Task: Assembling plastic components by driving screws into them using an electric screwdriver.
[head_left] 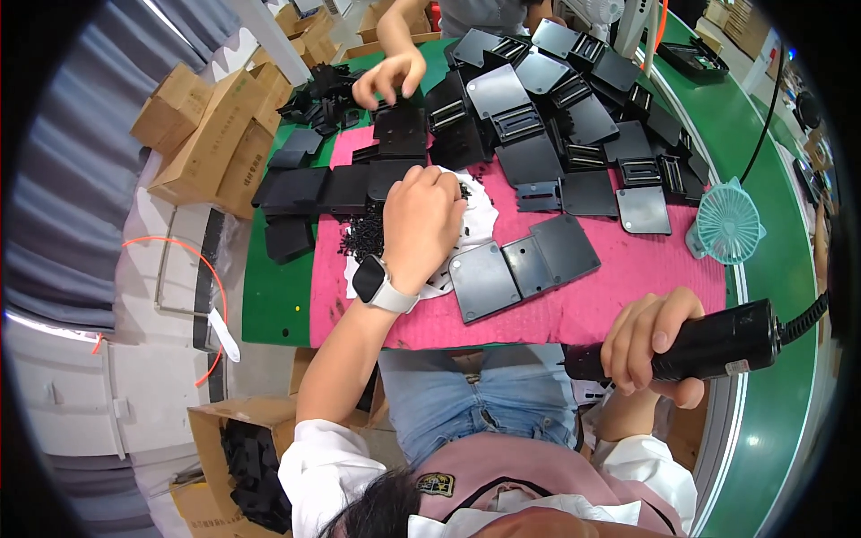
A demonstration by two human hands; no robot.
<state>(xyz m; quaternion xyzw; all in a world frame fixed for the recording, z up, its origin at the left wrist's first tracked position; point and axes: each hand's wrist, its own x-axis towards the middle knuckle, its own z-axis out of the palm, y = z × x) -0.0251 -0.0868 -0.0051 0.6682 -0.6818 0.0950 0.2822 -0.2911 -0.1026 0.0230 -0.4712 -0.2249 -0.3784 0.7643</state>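
Observation:
My left hand [420, 222], with a watch on its wrist, reaches over white paper [481, 211] and a heap of small black screw-like pieces [365, 235]. Its fingers curl downward; their tips, and anything between them, are hidden. Wrapped in the fingers of my right hand [647, 345] is a black electric screwdriver [717, 344], its corded end to the right and its tip end to the left, past the mat's near edge. A black hinged plate assembly [527, 265] lies unfolded on the pink mat [619, 296], between my two hands.
Black plate assemblies [587, 117] are piled at the far right. Another person's hand [391, 79] touches black parts across the green table [278, 305]. A teal round fan [728, 222] stands at right. Cardboard boxes [211, 134] sit left; a box of black parts [254, 475] is below.

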